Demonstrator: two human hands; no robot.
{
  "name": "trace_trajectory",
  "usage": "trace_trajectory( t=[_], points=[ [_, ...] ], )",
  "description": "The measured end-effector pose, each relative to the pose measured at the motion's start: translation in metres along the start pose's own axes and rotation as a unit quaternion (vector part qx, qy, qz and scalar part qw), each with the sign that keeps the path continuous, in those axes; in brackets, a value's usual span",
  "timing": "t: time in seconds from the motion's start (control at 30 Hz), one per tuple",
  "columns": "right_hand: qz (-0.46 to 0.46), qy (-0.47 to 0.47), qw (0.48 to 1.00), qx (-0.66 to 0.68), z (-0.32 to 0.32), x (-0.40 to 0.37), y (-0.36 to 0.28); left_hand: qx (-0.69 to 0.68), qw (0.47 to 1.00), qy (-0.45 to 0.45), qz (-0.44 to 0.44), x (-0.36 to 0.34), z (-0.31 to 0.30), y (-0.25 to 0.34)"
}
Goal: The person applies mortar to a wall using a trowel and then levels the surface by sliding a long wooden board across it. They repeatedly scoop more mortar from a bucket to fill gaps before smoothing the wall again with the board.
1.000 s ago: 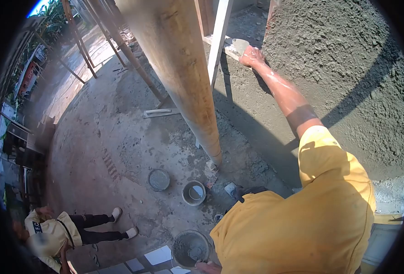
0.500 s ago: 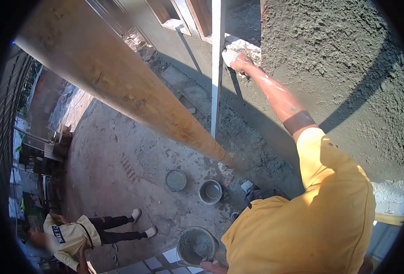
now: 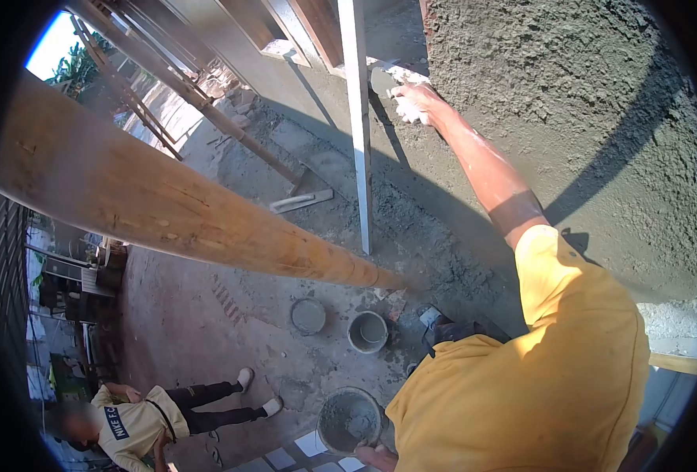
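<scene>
My right hand (image 3: 416, 104), its fingers smeared with pale mortar, is stretched out to the ledge of a window opening (image 3: 395, 39). It is closed on a trowel whose grey blade (image 3: 382, 82) lies against the ledge; the handle is hidden in the hand. Low in the view, my left hand (image 3: 377, 456) is closed at the rim of a bucket (image 3: 350, 421) with wet mortar inside. Rough wet plaster (image 3: 545, 71) covers the wall beside my right arm.
A thick bamboo pole (image 3: 207, 212) slants across the view. A pale upright post (image 3: 356, 126) stands close to my right hand. Two more buckets, one full (image 3: 308, 316) and one partly filled (image 3: 367, 332), stand on the ground. Another person (image 3: 140, 417) stands at lower left.
My view has swung slightly, so the bamboo pole lies flatter in it. The trowel blade has turned and shifted along the ledge. My left hand stays at the bucket.
</scene>
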State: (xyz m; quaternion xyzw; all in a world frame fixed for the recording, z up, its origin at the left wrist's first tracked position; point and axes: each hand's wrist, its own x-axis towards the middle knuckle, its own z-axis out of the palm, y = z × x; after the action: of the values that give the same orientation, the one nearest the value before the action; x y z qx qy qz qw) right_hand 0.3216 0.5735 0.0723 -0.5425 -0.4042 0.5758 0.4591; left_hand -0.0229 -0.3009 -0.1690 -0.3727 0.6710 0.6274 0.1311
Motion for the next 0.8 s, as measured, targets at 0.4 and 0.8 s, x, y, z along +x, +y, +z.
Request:
trace_trajectory(
  t=[0.4, 0.8],
  points=[
    [0.023, -0.198, 0.961, 0.191, -0.006, 0.019, 0.032, 0.029, 1.000, 0.007, -0.001, -0.022, 0.012, -0.003],
    [0.029, -0.166, 0.932, 0.320, -0.001, 0.027, 0.039, 0.069, 0.997, 0.038, 0.009, -0.036, 0.010, 0.012]
  ],
)
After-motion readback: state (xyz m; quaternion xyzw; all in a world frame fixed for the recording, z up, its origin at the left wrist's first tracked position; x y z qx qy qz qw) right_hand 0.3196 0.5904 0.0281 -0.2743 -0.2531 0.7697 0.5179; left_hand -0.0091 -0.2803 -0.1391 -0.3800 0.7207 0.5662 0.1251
